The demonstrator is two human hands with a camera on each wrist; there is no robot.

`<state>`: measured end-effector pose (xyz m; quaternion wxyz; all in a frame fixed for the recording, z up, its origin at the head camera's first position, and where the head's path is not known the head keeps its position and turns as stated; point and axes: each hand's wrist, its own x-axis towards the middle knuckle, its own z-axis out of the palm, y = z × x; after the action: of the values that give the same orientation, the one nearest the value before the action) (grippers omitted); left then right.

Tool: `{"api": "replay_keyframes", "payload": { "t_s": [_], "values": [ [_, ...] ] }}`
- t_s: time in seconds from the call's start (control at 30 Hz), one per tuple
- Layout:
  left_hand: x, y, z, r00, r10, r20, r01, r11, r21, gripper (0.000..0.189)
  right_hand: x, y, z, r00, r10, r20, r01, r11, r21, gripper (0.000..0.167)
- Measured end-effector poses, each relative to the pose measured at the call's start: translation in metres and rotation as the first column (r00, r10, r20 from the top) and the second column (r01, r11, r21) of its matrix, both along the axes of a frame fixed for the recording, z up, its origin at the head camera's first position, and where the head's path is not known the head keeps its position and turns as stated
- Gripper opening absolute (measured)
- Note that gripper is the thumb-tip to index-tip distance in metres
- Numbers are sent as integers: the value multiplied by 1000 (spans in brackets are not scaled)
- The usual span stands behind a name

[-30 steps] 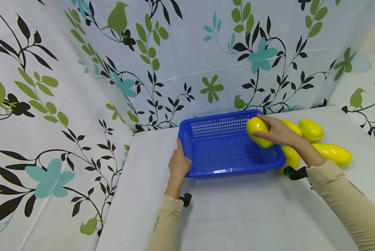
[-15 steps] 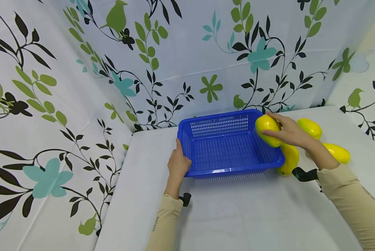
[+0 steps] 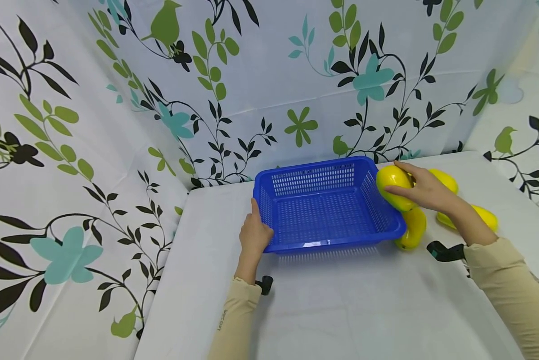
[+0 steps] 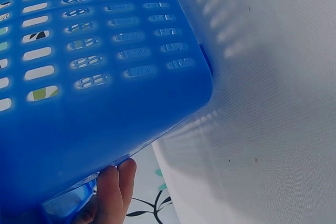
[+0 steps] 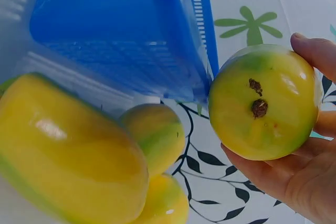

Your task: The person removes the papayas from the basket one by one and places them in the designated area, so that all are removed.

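My left hand (image 3: 254, 232) grips the left rim of a blue plastic basket (image 3: 323, 245) with perforated walls. In the left wrist view, its fingertips (image 4: 126, 174) curl at the rim of the basket's side. My right hand (image 3: 429, 189) holds a glossy yellow mango (image 3: 392, 182), thumb in front and fingers behind, at the basket's right edge. From the right wrist, this mango (image 5: 286, 129) shows green patches and a brown stem scar, close beside the blue wall. Nothing lies on the visible basket floor.
Several more yellow fruits lie right of the basket: a curved one (image 3: 414, 227) against its right end, another (image 3: 445, 180) behind my right hand, and a long one (image 3: 487, 217) under my forearm. A patterned cloth (image 3: 246, 75) hangs behind the white tabletop (image 3: 323, 305).
The right hand has moved right with the mango, from over the basket's right end to its outer edge. My left hand keeps its grip on the rim.
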<state>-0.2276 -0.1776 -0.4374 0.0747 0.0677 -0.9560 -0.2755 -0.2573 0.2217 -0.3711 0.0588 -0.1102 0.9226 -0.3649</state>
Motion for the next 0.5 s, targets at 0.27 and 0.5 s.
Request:
{"api": "replay_keyframes", "payload": {
  "t_s": [0.27,0.5],
  "values": [
    [0,-1,0,1000,6,-3,-6,1000,-7,84,3,14,-5,999,-31,9,31,999,14,92],
    [-1,0,0,1000,6,2,-6,1000,-4,84,7,31,-15,999,-48,21,48,999,18,91]
  ]
}}
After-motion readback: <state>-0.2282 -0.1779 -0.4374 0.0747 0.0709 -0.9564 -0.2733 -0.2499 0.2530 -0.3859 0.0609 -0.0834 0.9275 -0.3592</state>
